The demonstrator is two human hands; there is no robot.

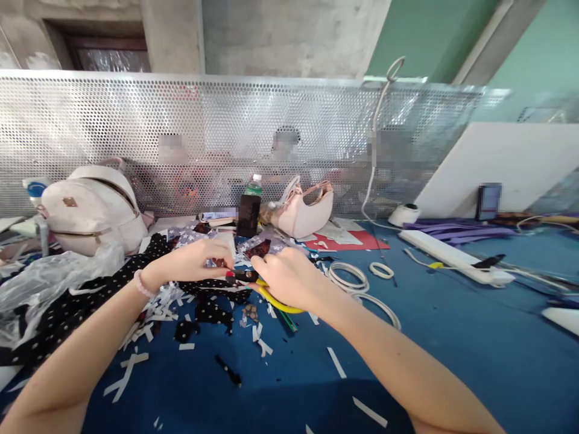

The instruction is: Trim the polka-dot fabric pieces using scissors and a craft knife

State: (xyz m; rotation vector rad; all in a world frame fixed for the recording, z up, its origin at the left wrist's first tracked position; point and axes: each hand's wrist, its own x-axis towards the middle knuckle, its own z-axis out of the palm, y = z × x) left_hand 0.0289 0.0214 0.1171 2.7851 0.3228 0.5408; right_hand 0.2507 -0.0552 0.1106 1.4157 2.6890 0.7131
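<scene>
Blue tabletop [452, 337], littered with white offcuts [129, 367]. Between the hands sits a small dark scrap [242, 275], its end pinched by the left hand [199, 262]. The right hand [289, 277] is closed round yellow-handled scissors [275, 303]. Light, limp stuff, I'd judge; best gripped close to the blades.

Yellow-handled scissors [277, 303] held nearly level just above the blue bench [452, 337], blades pointing left at a small dark scrap [236, 276].
</scene>
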